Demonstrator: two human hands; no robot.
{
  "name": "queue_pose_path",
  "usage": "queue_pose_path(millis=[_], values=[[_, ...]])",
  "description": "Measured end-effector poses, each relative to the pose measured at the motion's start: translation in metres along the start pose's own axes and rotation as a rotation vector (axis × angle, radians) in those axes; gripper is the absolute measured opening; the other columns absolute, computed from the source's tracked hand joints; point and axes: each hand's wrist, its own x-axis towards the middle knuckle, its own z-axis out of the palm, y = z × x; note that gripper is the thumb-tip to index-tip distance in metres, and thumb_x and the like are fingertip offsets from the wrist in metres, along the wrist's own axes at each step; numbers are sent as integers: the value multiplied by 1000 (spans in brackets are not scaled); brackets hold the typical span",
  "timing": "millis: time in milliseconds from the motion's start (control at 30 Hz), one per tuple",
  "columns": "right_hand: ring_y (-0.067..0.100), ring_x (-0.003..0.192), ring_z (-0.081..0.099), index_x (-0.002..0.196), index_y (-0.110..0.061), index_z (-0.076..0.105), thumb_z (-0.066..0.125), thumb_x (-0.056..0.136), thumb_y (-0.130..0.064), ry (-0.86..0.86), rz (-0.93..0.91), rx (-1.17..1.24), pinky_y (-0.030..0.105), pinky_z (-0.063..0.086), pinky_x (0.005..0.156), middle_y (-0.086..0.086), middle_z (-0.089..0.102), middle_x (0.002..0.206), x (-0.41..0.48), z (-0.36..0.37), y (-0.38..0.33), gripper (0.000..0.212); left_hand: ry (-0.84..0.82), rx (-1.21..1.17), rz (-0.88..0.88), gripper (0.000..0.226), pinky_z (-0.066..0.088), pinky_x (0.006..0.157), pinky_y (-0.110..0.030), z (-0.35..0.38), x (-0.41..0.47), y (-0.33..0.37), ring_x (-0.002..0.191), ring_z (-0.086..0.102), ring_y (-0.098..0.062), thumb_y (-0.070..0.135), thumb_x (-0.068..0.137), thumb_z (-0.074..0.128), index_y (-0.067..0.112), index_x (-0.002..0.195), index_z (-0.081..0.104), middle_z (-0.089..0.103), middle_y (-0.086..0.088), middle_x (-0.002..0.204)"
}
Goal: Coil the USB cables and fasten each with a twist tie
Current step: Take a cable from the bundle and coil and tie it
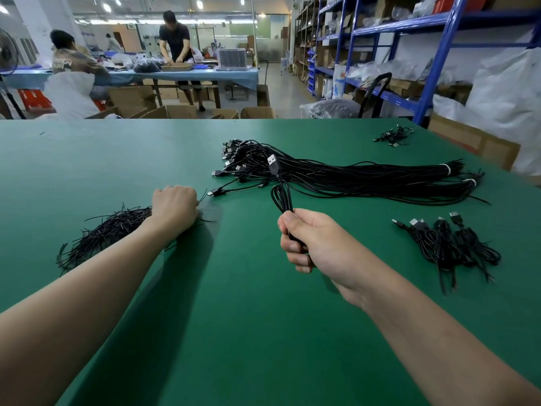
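My right hand (313, 238) grips a coiled black USB cable (281, 197) above the green table (234, 317); its loops and USB plug stick up from my fist. My left hand (175, 205) rests curled at the right end of a heap of black twist ties (105, 234), and a thin tie pokes out past its fingers. Whether the fingers pinch that tie is hidden. A large bundle of uncoiled black cables (336, 175) lies at the table's middle right, its plugs fanned out to the left. Several coiled cables (450, 244) lie at the right.
A few more small cables (393, 136) sit at the far right corner. Beyond the table stand cardboard boxes (181, 111), blue shelving (380, 54) on the right, and two people at a far blue table (175, 73).
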Motion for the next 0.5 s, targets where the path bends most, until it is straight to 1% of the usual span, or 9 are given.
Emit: queue_pose_path(millis=[100,200,300,367,433,500], values=[[9,50,30,86,-18,45,35,109,-27,-4,6,4,19,29,47,-11,39,58,0,1,0,27,94,-61,0,21,33,75,-35,-1,-5,-1,90,65,-35,19,97,54,9,95,72,71,-14,93],[9,51,30,86,-18,45,35,109,-27,-8,9,-1,20,29,48,-10,39,58,0,3,0,27,162,-156,-6,20,32,75,-34,-5,-10,-1,78,64,-32,22,92,56,15,86,74,72,-8,80],[9,51,30,86,-18,45,35,109,-28,-3,2,-5,20,28,48,-11,39,58,-1,2,0,27,254,-306,-19,16,38,79,-35,-10,-13,-1,74,63,-28,26,92,60,20,89,74,72,-1,79],[9,50,30,86,-18,45,35,109,-28,-1,-1,-6,19,28,48,-10,39,58,-1,2,1,27,336,-409,-37,14,45,75,-33,-16,-16,1,73,63,-24,29,92,61,20,92,72,72,4,80],[9,51,30,86,-18,45,35,109,-28,-4,-3,-5,19,29,47,-10,39,59,-1,2,1,27,412,-579,-59,13,49,72,-32,-28,-22,2,73,64,-19,30,92,63,20,94,71,69,8,79],[9,51,30,86,-18,45,35,109,-28,-9,-10,-7,19,29,48,-10,39,59,-1,2,0,27,416,-845,-48,11,56,72,-31,-45,-31,8,72,70,-13,28,94,63,21,95,70,73,8,82]])
